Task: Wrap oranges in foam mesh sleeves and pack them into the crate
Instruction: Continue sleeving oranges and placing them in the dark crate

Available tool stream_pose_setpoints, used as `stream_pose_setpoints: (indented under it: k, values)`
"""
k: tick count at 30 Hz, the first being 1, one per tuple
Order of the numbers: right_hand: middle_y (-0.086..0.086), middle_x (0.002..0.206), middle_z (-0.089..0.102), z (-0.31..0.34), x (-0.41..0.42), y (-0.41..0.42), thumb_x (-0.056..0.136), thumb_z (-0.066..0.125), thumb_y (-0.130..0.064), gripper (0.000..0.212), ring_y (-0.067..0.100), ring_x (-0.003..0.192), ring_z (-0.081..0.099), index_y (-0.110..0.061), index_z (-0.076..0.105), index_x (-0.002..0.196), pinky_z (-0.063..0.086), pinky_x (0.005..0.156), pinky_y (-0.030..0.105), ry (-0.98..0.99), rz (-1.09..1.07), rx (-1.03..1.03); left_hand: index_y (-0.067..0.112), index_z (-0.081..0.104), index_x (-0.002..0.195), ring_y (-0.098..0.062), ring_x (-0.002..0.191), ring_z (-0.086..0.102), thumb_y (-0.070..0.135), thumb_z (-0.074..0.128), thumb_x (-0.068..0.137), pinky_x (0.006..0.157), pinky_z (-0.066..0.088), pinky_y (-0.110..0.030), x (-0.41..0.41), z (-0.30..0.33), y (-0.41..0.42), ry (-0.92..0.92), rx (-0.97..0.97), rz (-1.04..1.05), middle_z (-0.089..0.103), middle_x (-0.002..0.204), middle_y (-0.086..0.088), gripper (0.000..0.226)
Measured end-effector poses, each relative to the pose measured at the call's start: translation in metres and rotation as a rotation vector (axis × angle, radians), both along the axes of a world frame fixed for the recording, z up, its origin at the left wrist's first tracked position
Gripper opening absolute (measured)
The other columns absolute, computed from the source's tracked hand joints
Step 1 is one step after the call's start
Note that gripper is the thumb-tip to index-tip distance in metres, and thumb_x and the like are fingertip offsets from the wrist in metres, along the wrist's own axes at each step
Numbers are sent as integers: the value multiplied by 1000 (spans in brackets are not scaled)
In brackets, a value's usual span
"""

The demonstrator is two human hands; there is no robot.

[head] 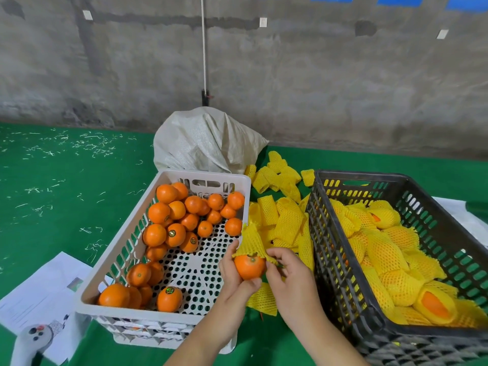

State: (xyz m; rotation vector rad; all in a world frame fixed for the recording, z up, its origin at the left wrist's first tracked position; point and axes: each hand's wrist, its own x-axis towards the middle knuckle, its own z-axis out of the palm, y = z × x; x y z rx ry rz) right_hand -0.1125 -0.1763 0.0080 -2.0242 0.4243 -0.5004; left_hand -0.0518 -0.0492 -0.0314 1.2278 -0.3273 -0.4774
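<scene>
My left hand grips a bare orange between the two crates. A yellow foam mesh sleeve sits over the orange's top, and my right hand pinches the sleeve's lower right edge. The white crate on the left holds several unwrapped oranges. In the black crate on the right lie several oranges wrapped in yellow sleeves.
Loose yellow sleeves are piled on the green floor between the crates. A white woven sack stands behind them against a concrete wall. Papers and a white device lie at the lower left.
</scene>
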Motion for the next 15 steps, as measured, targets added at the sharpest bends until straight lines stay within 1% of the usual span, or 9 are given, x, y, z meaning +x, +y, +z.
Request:
stream_pose_setpoints:
  k: [1, 3, 5, 6, 8, 10, 11, 13, 15]
  values:
    - [-12, 114, 67, 2, 2, -1, 98, 65, -12, 26, 9, 107, 65, -31, 66, 114, 56, 96, 39, -3, 0, -24, 29, 29, 156, -20, 146, 46, 17, 62, 103, 120, 40, -38, 1, -2, -1, -33, 23, 6, 40, 162, -1, 64]
    - [-12, 113, 64, 9, 2, -1, 99, 64, -10, 23, 9, 107, 63, -25, 69, 115, 56, 93, 37, -31, 13, -118, 40, 33, 154, -16, 137, 55, 28, 65, 98, 115, 46, -37, -2, 1, -3, -97, 55, -20, 52, 151, 5, 66]
    - [-15, 108, 60, 15, -1, 2, 97, 64, -10, 21, 6, 100, 61, -23, 71, 112, 55, 85, 31, -73, 33, -248, 45, 49, 137, -18, 116, 69, 29, 73, 92, 99, 57, -37, -7, -3, 2, -85, 9, 27, 68, 129, -3, 53]
    - [-16, 106, 59, 17, -4, 4, 96, 65, -9, 20, 5, 98, 58, -23, 71, 109, 54, 81, 27, -83, 59, -319, 43, 54, 126, -21, 103, 71, 25, 78, 88, 89, 59, -39, -6, -5, 0, -68, 2, 86, 70, 120, -9, 48]
    - [-16, 103, 57, 20, -8, 8, 93, 66, -8, 21, 5, 98, 55, -24, 71, 106, 51, 80, 25, -78, 121, -426, 38, 56, 113, -24, 86, 69, 16, 83, 79, 76, 57, -42, -4, -9, -5, -42, 15, 173, 70, 110, -11, 48]
    - [-14, 105, 56, 23, -6, 4, 92, 65, -8, 23, 6, 101, 54, -23, 70, 108, 50, 83, 27, -67, 149, -442, 37, 54, 106, -23, 79, 68, 14, 86, 74, 70, 58, -39, 1, -12, -11, -2, 14, 240, 71, 99, -7, 51]
    - [-14, 108, 56, 24, -3, 1, 93, 64, -10, 24, 5, 103, 53, -24, 68, 112, 50, 85, 28, -55, 155, -432, 39, 54, 106, -26, 77, 68, 17, 86, 74, 67, 58, -41, 1, -12, -11, 30, 3, 262, 70, 98, -10, 51]
    - [-15, 115, 54, 24, 2, -5, 96, 63, -16, 29, 4, 109, 53, -26, 64, 123, 50, 93, 27, -19, 154, -404, 41, 54, 118, -31, 72, 65, 30, 81, 77, 61, 55, -45, 3, -14, -11, 115, -36, 270, 68, 97, -20, 50]
    - [-16, 121, 52, 22, 4, -3, 99, 62, -21, 32, 1, 113, 52, -26, 63, 130, 49, 97, 25, -13, 143, -347, 30, 58, 127, -29, 65, 60, 46, 71, 85, 55, 50, -40, 6, -15, -11, 135, -69, 194, 65, 86, -21, 46]
